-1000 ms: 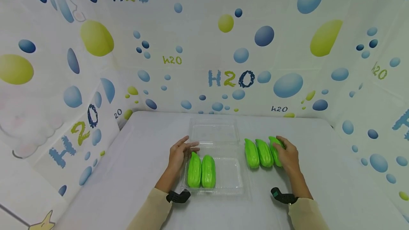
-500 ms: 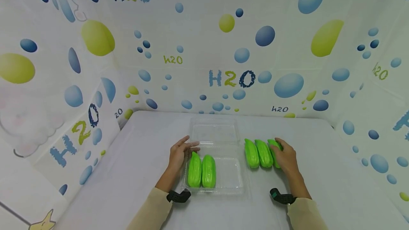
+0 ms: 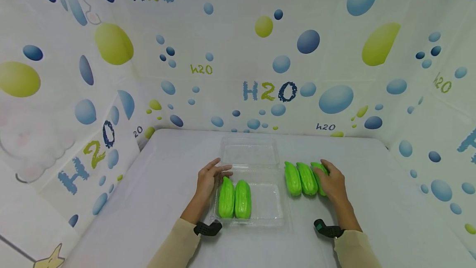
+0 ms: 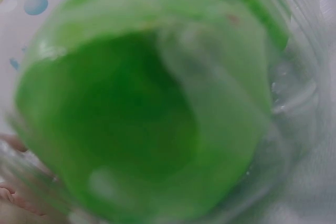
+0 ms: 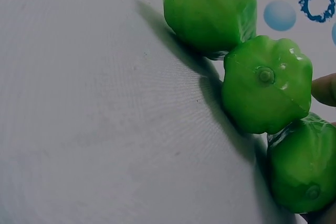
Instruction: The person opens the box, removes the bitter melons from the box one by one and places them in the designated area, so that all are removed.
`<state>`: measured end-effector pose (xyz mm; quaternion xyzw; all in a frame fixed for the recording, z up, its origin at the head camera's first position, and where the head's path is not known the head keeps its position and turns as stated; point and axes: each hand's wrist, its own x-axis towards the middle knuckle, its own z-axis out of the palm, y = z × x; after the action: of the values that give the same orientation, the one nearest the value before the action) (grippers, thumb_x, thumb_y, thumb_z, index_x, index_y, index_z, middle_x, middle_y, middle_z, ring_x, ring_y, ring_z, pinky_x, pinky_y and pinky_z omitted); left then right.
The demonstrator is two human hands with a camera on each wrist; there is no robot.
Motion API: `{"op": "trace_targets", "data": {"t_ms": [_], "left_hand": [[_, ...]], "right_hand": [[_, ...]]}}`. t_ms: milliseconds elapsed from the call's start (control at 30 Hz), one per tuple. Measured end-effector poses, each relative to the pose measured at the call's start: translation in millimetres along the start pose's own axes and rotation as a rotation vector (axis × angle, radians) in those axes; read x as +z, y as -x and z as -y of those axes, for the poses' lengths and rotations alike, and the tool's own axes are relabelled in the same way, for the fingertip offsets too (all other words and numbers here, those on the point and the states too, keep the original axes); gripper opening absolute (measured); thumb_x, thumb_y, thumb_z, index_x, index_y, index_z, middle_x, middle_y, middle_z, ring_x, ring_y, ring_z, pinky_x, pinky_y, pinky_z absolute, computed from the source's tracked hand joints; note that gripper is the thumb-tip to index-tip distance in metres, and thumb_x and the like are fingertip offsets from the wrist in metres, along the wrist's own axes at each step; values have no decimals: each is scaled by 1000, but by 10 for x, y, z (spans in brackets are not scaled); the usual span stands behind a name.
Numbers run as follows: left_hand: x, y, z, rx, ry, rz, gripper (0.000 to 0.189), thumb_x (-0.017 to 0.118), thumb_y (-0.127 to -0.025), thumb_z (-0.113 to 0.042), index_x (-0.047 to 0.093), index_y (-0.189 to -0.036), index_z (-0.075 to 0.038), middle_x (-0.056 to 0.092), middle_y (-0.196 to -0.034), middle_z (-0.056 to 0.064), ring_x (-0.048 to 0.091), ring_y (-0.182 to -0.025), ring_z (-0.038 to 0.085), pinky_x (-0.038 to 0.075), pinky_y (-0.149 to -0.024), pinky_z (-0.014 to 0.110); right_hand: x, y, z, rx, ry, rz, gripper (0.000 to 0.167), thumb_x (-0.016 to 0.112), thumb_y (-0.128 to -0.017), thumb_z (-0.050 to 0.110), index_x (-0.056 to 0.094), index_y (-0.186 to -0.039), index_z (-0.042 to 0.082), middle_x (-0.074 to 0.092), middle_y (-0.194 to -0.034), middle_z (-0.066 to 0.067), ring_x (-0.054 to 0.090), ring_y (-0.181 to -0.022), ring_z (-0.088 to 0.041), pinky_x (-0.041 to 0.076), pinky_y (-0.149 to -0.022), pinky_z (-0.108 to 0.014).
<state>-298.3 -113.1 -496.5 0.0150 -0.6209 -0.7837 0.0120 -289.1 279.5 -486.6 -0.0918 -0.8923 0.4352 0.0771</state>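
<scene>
My right hand (image 3: 332,181) holds the rightmost of three bright green ribbed gourds (image 3: 319,177), fingers over its far end and thumb along its left side. The middle gourd (image 3: 307,179) and the left gourd (image 3: 293,179) lie close beside it in a row on the table. A clear plastic clamshell box (image 3: 265,202) stands with its lid laid back, two more gourds (image 3: 243,199) side by side in its left half. My left hand (image 3: 208,179) rests at the box's far left corner, fingers extended over the rim. One boxed gourd (image 4: 126,114) fills the left wrist view, blurred.
The transparent lid (image 3: 249,155) lies flat behind the box. White cloth covers the table (image 3: 163,193). Printed cloth walls (image 3: 230,53) stand behind it and at both sides. Each wrist wears a black camera strap (image 3: 329,229).
My right hand has shifted slightly left with the rightmost gourd, bringing it closer against the middle one. My left hand and the box have stayed put.
</scene>
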Motion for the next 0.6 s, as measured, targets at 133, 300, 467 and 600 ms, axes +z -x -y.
{"op": "trace_targets", "data": {"t_ms": [133,300,467,600], "left_hand": [[-2,2,-3,-1,4,0,49,48,-104,-9,39,-151,0,76,-110,15,75,-95,22,51,-79,22],[3,1,-8,-1,7,-4,49,47,-104,-8,39,-151,0,76,-111,15,76,-95,23,52,-80,22],[2,3,-5,1,8,-5,49,48,-103,-8,39,-151,0,75,-111,15,75,-96,24,52,-81,22],[1,6,-5,-1,8,-3,50,48,-103,-9,39,-151,0,75,-112,15,75,-97,24,52,-81,22]], "right_hand": [[-3,-1,18,-13,1,-15,60,50,-104,33,38,-155,2,40,-157,-24,31,-147,-45,26,-117,-59],[-21,-10,34,-68,8,-55,59,52,-104,33,41,-152,0,45,-153,-24,37,-143,-46,31,-113,-61],[-48,0,89,-105,-3,-82,58,54,-103,32,43,-151,0,47,-152,-24,38,-141,-47,32,-112,-63],[-61,9,142,-135,-6,-103,58,54,-103,33,46,-150,0,49,-150,-24,40,-140,-47,34,-110,-63]]}}
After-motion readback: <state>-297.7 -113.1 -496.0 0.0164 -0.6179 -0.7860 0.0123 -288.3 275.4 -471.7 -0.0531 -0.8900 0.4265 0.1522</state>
